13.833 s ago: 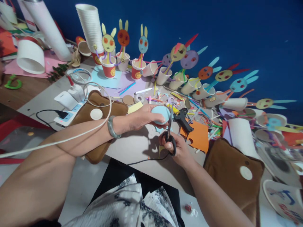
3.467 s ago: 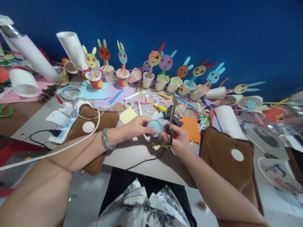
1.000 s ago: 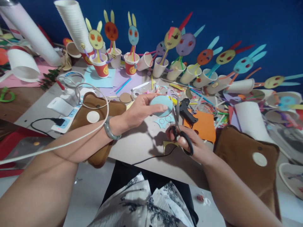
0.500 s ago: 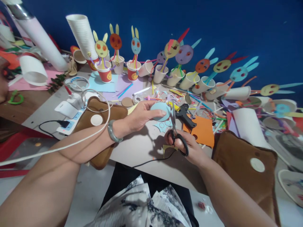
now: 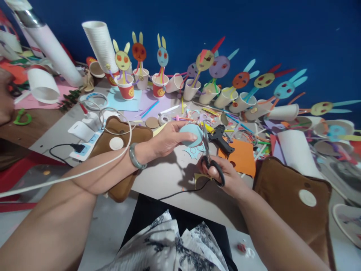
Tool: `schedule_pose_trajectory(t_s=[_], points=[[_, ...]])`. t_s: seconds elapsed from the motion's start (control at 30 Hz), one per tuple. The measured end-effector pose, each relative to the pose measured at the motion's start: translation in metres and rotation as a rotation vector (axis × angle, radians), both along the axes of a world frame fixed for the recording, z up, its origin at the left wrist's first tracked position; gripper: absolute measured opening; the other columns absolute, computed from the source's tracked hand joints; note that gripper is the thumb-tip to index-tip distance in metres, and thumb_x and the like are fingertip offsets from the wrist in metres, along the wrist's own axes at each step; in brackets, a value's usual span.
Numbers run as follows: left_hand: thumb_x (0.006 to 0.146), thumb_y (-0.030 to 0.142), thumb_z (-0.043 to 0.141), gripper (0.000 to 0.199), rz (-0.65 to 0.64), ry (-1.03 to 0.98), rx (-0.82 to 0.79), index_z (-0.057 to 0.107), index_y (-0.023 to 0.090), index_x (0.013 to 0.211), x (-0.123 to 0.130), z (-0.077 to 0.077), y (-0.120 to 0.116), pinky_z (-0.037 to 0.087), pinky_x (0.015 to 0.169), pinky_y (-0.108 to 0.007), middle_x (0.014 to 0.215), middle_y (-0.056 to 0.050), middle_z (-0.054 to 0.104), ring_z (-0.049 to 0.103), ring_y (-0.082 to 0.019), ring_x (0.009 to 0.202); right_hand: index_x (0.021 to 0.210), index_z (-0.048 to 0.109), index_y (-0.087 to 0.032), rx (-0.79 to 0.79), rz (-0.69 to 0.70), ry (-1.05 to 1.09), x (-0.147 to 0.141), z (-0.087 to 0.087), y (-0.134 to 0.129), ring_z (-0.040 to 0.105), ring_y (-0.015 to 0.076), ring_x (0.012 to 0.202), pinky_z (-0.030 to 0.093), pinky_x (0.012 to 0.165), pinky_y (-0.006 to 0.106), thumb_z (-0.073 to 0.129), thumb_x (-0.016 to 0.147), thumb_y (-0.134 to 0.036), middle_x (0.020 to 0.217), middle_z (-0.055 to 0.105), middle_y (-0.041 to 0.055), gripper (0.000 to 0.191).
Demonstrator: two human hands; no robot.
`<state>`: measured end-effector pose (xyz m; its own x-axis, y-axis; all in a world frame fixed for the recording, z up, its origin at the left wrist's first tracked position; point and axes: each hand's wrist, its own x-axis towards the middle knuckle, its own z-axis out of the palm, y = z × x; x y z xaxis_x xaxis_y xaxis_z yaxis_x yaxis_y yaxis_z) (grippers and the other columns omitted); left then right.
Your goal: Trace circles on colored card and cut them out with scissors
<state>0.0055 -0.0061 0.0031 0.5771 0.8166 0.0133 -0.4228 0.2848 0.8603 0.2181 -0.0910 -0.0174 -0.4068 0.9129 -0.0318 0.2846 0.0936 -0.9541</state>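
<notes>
Between the thumb and fingers of my left hand (image 5: 169,138) is a light-blue paper circle (image 5: 191,134). My right hand (image 5: 222,174) grips black-handled scissors (image 5: 208,160), thumb and fingers in the loops. Their blades point up and stand at the circle's right edge; whether they touch the paper I cannot tell. Below the circle lies a cut light-blue paper scrap (image 5: 194,151). A black glue gun (image 5: 222,140) rests just right of the scissors, beside a sheet of orange paper (image 5: 244,156).
Paper cups with rabbit-faced figures (image 5: 162,56) line the back wall. A power strip (image 5: 87,145) with plugs and cables sits at left, its white cable crossing my left forearm. Brown cushions (image 5: 293,210) lie on both sides. Part of another person (image 5: 5,96) shows at far left.
The view has shifted slightly, so things at left appear a little farther right and lower. Both hands keep their holds, and the circle looks slightly turned.
</notes>
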Motion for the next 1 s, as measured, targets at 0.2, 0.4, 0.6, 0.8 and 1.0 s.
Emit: schedule_pose_trajectory(t_s=[0.2,0.4,0.6,0.8,1.0], points=[[0.062,0.027,0.085,0.027,-0.004,0.010,-0.023,0.069,0.014,0.079,0.0005,-0.0034,0.0014,0.047,0.068,-0.026,0.073,0.001,0.065,0.058,-0.010,0.066,0.067,0.050,-0.020,-0.017,-0.029,-0.013,-0.0011,0.0014,-0.0008,0.042,0.0139,0.061,0.032,0.056,0.028,0.060,0.082,-0.081,0.066,0.050,-0.0007,0.063],[0.062,0.027,0.086,0.028,-0.015,0.008,-0.035,0.067,0.013,0.076,0.0004,-0.0036,0.0015,0.046,0.067,-0.026,0.071,0.001,0.064,0.057,-0.009,0.065,0.067,0.051,-0.020,-0.025,-0.038,-0.040,-0.0013,0.0009,-0.0007,0.041,0.0137,0.060,0.032,0.055,0.028,0.060,0.080,-0.083,0.065,0.049,-0.0007,0.065],[0.061,0.026,0.086,0.028,-0.022,0.001,-0.051,0.067,0.013,0.077,-0.0001,-0.0021,0.0016,0.047,0.068,-0.026,0.072,0.002,0.064,0.058,-0.009,0.065,0.066,0.050,-0.020,-0.028,-0.036,-0.021,-0.0013,-0.0008,0.0009,0.040,0.0130,0.060,0.031,0.054,0.027,0.061,0.080,-0.082,0.064,0.048,-0.0013,0.064],[0.063,0.026,0.086,0.027,-0.030,0.001,-0.030,0.067,0.014,0.078,-0.0009,-0.0020,0.0015,0.049,0.070,-0.027,0.072,0.001,0.065,0.059,-0.010,0.066,0.067,0.052,-0.020,-0.026,-0.030,-0.030,0.0003,-0.0026,0.0003,0.041,0.0135,0.061,0.032,0.055,0.028,0.060,0.080,-0.083,0.065,0.049,-0.0006,0.065],[0.063,0.027,0.085,0.027,-0.026,0.008,-0.041,0.068,0.013,0.079,-0.0006,-0.0032,0.0022,0.047,0.068,-0.026,0.073,0.001,0.065,0.059,-0.010,0.066,0.066,0.052,-0.020,-0.020,-0.028,-0.035,0.0016,-0.0024,0.0026,0.040,0.0133,0.061,0.031,0.055,0.028,0.062,0.080,-0.082,0.065,0.049,-0.0011,0.064]])
